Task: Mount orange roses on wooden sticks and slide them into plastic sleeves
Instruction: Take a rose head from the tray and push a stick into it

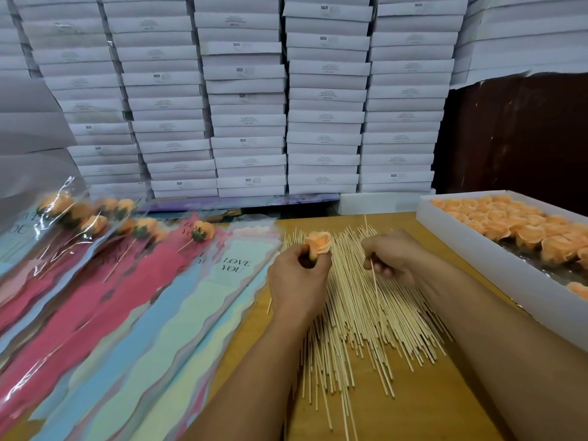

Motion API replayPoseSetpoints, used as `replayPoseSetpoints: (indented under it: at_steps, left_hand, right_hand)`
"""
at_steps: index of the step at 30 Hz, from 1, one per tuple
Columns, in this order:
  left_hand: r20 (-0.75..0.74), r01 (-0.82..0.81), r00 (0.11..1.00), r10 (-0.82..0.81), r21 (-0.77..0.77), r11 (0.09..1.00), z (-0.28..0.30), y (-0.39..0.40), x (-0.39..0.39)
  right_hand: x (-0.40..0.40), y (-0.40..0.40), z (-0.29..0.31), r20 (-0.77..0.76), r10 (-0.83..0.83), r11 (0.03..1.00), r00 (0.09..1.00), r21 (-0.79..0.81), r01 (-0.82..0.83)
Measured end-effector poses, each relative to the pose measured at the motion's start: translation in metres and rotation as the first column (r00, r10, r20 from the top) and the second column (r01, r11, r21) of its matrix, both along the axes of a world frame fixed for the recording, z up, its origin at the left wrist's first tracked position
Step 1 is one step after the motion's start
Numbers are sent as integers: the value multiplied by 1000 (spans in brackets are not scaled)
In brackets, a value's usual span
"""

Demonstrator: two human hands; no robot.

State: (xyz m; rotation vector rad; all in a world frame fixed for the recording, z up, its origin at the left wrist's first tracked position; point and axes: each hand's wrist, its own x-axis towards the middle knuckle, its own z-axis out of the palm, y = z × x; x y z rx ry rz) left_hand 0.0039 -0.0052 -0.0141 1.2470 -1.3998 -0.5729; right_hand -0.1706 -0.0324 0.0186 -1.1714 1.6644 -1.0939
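Done: several sleeved roses (95,224) already lie in a fanned row at the far left, each on its stick inside plastic.
In hand: the left hand (297,278) has its grip closed around an orange rose (318,243) at its base; the right hand (393,261) pinches a single stick (375,284), not yet pushed into the flower.
Left to do: judging by the full box of roses (509,227), the large pile of sticks (366,313) and the empty sleeves (203,297), most of the work remains.
Edges: the white box wall hems in the right forearm; the sleeves overlap the surface (429,409) on the left.
Open room: bare wood near the front edge, between pile and box.
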Motion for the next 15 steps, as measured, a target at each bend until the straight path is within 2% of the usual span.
replayPoseSetpoints:
  at_steps: [5, 8, 10, 12, 15]
  left_hand:
    - [-102, 54, 994, -49, 39, 998, 6, 0, -1]
    - [-291, 143, 951, -107, 106, 984, 10, 1, 1]
    - [-491, 244, 860, -142, 151, 958, 15, 0, 3]
    - [-679, 338, 722, -135, 175, 924, 20, -1, 6]
    - [-847, 452, 521, -108, 166, 876, 26, -2, 9]
  right_hand:
    - [10, 28, 2, 64, 100, 995, 993, -38, -97]
    - [17, 39, 1, -4, 181, 981, 984, -77, -180]
    - [22, 45, 0, -37, 255, 959, 966, -116, -257]
    - [27, 51, 2, -6, 297, 941, 955, -167, -294]
    - [33, 59, 8, 99, 331, 924, 939, -238, -300]
